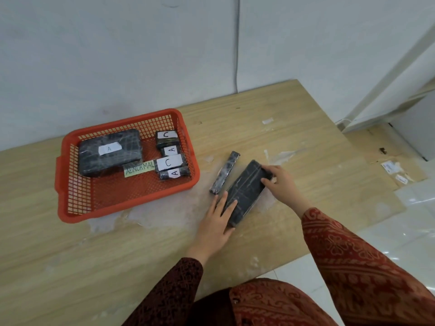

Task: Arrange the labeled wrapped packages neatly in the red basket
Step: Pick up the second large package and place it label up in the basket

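Observation:
A red mesh basket (70, 208) sits on the wooden table at the left. Inside lie a large black wrapped package labeled A (110, 151), several small black packages labeled C and A (170, 155) in a column at its right side, and a green "ABNORMAL" tag (139, 168). On the table to the right lies a black wrapped package (246, 191), held at both ends: my left hand (217, 222) grips its near end, my right hand (282, 182) its far end. A slim black package (225, 172) lies just left of it, untouched.
The wooden table (270, 118) stands against a white wall and has tape residue around the packages. Its right edge drops to a floor with cardboard sheets (397, 168) and plastic film. My patterned sleeves fill the lower right.

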